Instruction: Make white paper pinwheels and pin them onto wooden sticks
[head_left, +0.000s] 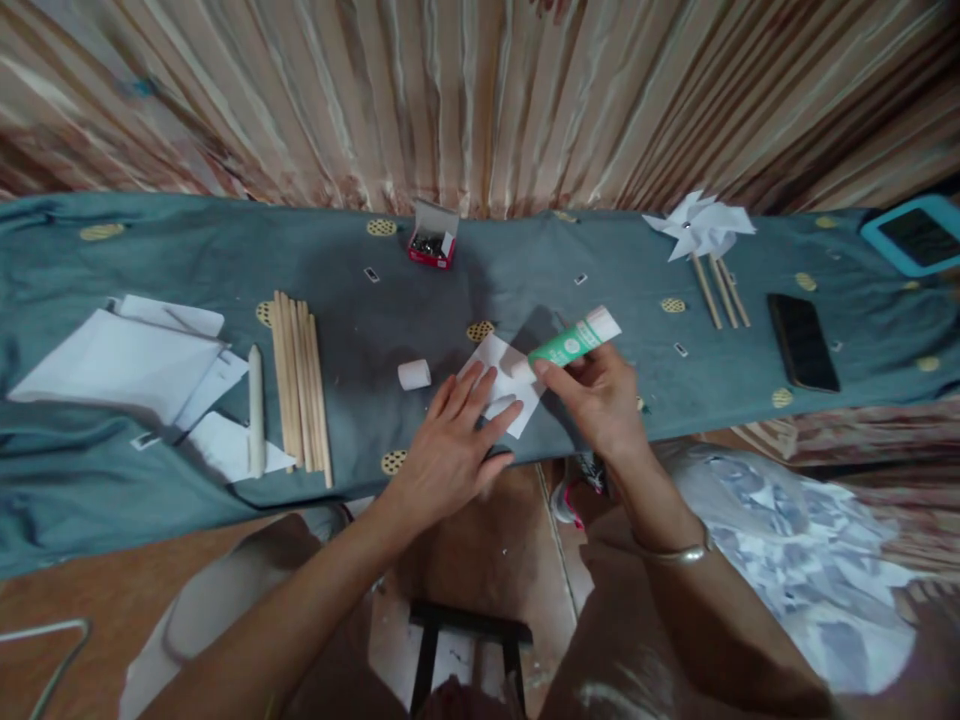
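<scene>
My right hand (604, 395) is closed around a green and white glue stick (566, 345), holding it slanted with its white tip down at a small piece of white paper (491, 355). Fingers spread, my left hand (457, 435) lies flat across the left part of that paper, hiding some of it. Just left of the paper, a white cap (414, 375) rests on its side on the cloth. Whether the glue tip touches the paper, I cannot tell.
On the blue-green cloth (352, 350) are wooden sticks (300, 385), a white pen-like tool (256, 410), paper sheets (135, 360), a red box of small metal pieces (433, 240), paper pinwheels (705, 225), a phone (802, 342) and a blue-framed device (915, 238). A bag of paper scraps (795, 560) sits below right.
</scene>
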